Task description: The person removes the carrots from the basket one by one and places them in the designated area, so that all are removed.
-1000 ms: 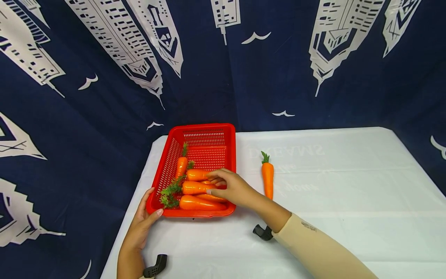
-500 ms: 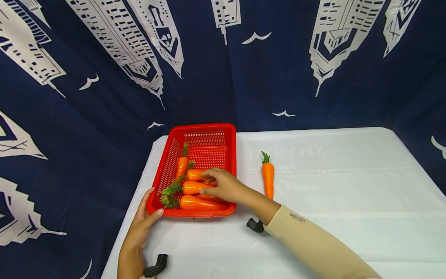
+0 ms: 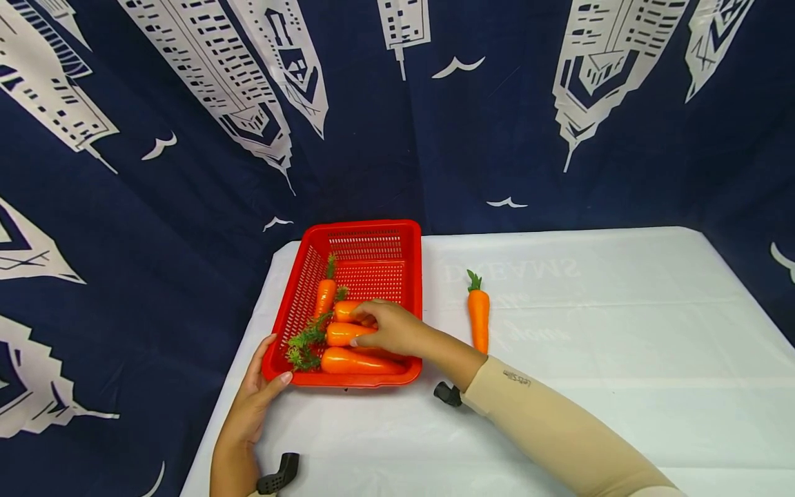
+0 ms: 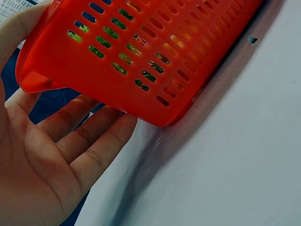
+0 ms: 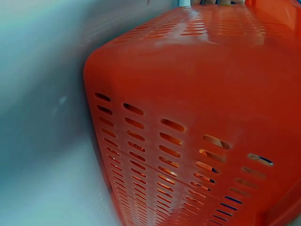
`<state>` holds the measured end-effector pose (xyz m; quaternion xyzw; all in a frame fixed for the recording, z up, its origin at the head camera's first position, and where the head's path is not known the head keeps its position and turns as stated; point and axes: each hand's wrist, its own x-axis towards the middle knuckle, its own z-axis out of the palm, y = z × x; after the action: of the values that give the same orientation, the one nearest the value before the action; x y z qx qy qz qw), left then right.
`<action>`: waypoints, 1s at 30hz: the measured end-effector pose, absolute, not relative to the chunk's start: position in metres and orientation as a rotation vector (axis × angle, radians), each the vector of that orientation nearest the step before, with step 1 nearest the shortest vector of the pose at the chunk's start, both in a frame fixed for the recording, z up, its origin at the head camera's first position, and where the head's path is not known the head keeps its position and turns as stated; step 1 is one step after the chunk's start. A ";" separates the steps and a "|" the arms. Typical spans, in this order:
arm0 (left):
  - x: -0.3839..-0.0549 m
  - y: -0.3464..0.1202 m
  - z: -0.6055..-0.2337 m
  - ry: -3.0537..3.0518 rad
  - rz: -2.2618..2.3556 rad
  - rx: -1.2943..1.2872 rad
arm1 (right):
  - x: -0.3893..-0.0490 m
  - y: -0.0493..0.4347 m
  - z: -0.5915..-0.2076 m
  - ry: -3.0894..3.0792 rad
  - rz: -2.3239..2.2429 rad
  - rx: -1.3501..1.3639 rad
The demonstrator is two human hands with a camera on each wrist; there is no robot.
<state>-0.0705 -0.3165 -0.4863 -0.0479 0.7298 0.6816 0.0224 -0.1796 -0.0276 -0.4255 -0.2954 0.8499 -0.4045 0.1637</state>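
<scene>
A red plastic basket (image 3: 413,269) stands on the white table with several orange carrots inside. My left hand (image 3: 248,404) holds its near left corner, thumb on the rim; in the left wrist view the fingers (image 4: 94,160) reach under the rim against the outer wall. My right hand (image 3: 391,330) is in the basket over the carrots, fingers bent. Its thumb touches the middle carrot (image 3: 341,335) and its fingertips lie at the carrot above (image 3: 344,310). Whether it grips either one is hidden. In the right wrist view the basket wall (image 5: 188,94) blocks the right hand.
One carrot (image 3: 478,317) with a green top lies on the white tablecloth (image 3: 590,310) right of the basket, beyond my right forearm. The front carrot (image 3: 360,361) lies along the basket's near wall. A dark blue curtain (image 3: 497,138) hangs behind the table.
My right hand has slid a little to the left over the carrots, covering more of the two it touches. The carrots, basket and left hand have stayed put.
</scene>
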 end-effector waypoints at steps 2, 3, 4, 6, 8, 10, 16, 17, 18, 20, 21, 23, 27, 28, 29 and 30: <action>-0.070 -0.317 -0.486 2.260 2.110 -0.154 | -0.181 -0.029 -0.426 2.422 -1.137 -0.844; -0.070 -0.317 -0.486 2.257 2.109 -0.156 | -0.181 -0.030 -0.427 2.421 -1.130 -0.845; -0.070 -0.317 -0.486 2.256 2.109 -0.153 | -0.181 -0.031 -0.427 2.422 -1.118 -0.847; -0.070 -0.317 -0.486 2.257 2.106 -0.147 | -0.182 -0.032 -0.428 2.419 -1.104 -0.845; -0.070 -0.317 -0.487 2.260 2.101 -0.129 | -0.182 -0.033 -0.429 2.419 -1.089 -0.842; -0.071 -0.317 -0.487 2.262 2.097 -0.115 | -0.182 -0.034 -0.429 2.423 -1.076 -0.842; -0.071 -0.317 -0.487 2.262 2.098 -0.108 | -0.182 -0.036 -0.429 2.423 -1.075 -0.838; -0.071 -0.317 -0.487 2.260 2.100 -0.109 | -0.182 -0.035 -0.429 2.424 -1.078 -0.840; -0.071 -0.317 -0.487 2.259 2.102 -0.109 | -0.182 -0.036 -0.429 2.423 -1.080 -0.842; -0.071 -0.317 -0.487 2.257 2.105 -0.108 | -0.181 -0.035 -0.428 2.426 -1.078 -0.846; -0.071 -0.317 -0.487 2.256 2.107 -0.106 | -0.182 -0.035 -0.429 2.427 -1.075 -0.845; -0.071 -0.317 -0.488 2.255 2.111 -0.100 | -0.182 -0.035 -0.428 2.422 -1.072 -0.843; -0.072 -0.318 -0.489 2.265 2.110 -0.091 | -0.182 -0.036 -0.428 2.413 -1.044 -0.839; -0.072 -0.318 -0.489 2.266 2.109 -0.093 | -0.182 -0.036 -0.428 2.411 -1.038 -0.836; -0.072 -0.319 -0.489 2.269 2.106 -0.094 | -0.181 -0.036 -0.428 2.415 -1.026 -0.841; -0.072 -0.319 -0.489 2.270 2.105 -0.098 | -0.181 -0.036 -0.428 2.419 -1.016 -0.844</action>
<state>-0.0716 -0.3186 -0.4892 -0.0317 0.7327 0.6794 0.0223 -0.1812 -0.0363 -0.4280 -0.3007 0.8614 -0.3618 0.1916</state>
